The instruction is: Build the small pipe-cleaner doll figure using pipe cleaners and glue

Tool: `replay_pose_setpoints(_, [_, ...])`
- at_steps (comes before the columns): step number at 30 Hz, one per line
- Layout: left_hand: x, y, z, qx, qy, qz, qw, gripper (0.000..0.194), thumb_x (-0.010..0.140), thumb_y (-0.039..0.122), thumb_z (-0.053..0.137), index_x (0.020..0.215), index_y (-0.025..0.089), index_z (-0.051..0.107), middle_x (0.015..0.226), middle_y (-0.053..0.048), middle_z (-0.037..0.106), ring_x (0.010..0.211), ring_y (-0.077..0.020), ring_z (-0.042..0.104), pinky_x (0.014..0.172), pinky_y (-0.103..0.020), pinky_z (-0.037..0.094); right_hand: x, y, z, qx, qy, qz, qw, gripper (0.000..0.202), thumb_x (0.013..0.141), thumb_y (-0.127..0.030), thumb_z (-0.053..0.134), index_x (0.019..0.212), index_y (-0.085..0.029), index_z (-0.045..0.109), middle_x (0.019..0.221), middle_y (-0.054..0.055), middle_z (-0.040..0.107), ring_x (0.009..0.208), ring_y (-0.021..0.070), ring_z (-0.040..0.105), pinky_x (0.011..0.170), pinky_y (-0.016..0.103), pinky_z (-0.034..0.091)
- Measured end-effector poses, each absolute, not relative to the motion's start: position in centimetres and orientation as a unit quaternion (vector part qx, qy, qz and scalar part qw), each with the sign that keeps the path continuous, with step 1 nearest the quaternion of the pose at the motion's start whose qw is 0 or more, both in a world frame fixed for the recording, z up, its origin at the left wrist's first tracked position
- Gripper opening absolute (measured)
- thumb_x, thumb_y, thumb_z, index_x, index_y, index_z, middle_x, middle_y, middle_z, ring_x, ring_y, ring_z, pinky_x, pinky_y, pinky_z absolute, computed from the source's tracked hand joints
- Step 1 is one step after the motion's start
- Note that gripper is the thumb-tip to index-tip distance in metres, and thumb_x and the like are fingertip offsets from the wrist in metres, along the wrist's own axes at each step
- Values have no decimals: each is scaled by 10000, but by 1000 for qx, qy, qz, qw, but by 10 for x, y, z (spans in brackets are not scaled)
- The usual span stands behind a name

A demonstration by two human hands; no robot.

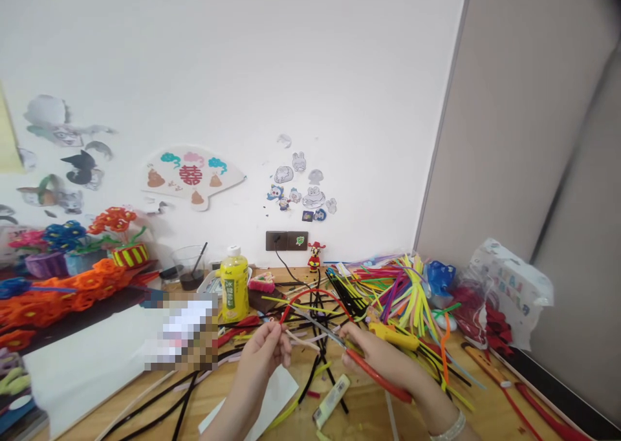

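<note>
A red pipe cleaner (317, 291) arches between my two hands above the cluttered wooden table. My left hand (272, 345) pinches one end of it, fingers closed. The other end runs to my right hand (366, 350), whose fingers are closed around scissors (373, 368) with red handles. The scissor blades point up and to the left, toward my left hand. Black pipe cleaners (317, 311) lie in a tangle beneath the arch. White paper (277, 396) rests under my left wrist, and a glue tube (331, 400) lies between my forearms.
A yellow bottle (234, 287) stands behind my left hand. Bundled coloured pipe cleaners (407, 292) and a yellow glue gun (395, 336) are on the right, near a plastic bag (509, 286). Orange pipe-cleaner flowers (72, 295) and a white board (92, 354) occupy the left.
</note>
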State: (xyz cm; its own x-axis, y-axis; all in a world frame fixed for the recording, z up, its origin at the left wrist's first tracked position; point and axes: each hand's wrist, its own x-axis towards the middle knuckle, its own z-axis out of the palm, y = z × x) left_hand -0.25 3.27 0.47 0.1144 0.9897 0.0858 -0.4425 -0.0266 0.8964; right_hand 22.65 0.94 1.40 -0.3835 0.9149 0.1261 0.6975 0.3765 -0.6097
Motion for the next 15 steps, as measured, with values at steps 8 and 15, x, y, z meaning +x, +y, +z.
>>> replay_pose_setpoints(8, [1,31,4,434,326,571,615,284,634,399,685,652,164,527,474,38,577,375,-73,470,423,-183,347,223,11,8,-494,-806,225,237,232,807,-381,473,970,-216,454,799,-7,507,671,137,443,631,250,367])
replay_pose_setpoints(15, [3,27,4,438,335,537,638,300,657,431,659,655,158,532,455,30,585,340,-75,472,396,-185,339,215,18,3,-466,-794,266,286,170,796,-350,474,870,-202,436,592,-66,342,532,104,327,504,224,283])
